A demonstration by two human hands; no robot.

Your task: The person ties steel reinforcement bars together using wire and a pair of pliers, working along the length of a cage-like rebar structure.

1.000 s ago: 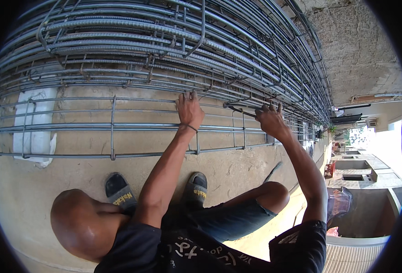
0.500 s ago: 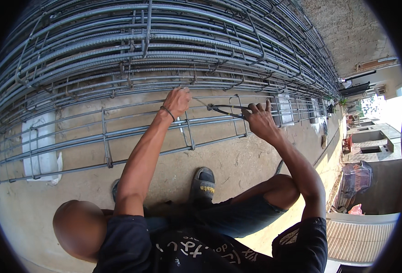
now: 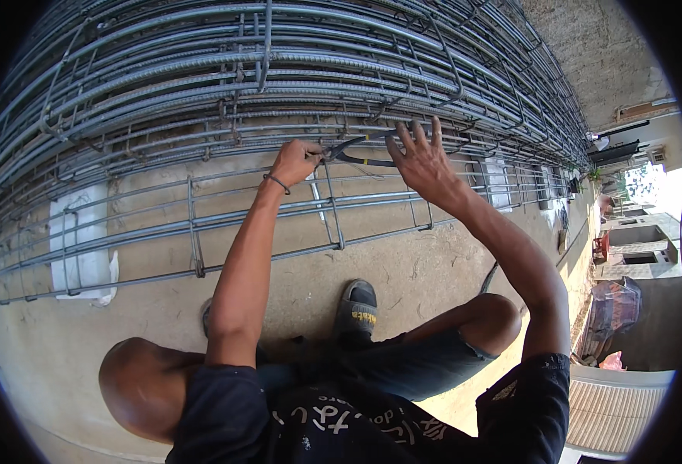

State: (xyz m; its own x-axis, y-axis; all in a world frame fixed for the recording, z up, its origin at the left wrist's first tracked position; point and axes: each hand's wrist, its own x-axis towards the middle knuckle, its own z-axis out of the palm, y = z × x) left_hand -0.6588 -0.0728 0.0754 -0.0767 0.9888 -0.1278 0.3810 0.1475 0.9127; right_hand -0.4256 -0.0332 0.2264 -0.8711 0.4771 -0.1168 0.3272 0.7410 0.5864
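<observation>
My right hand grips the handles of dark pincers, its fingers spread across them. The pincers' jaws point left, at a far bar of a narrow rebar cage lying across the ground in front of me. Right beside those jaws, my left hand is closed with fingertips pinched together; what they hold is hidden. A thin pale rod shows below my left hand, among the cage bars. A dark band circles my left wrist.
A large stack of rebar cages lies just beyond, with bars and stirrups sticking out. White supports sit under the cage at left and right. My sandalled foot rests on the concrete near the cage.
My right hand has moved up and left with the pincers, bringing their jaws against my left fingertips. A thin wire strand seen between my left hand and the jaws no longer shows there.
</observation>
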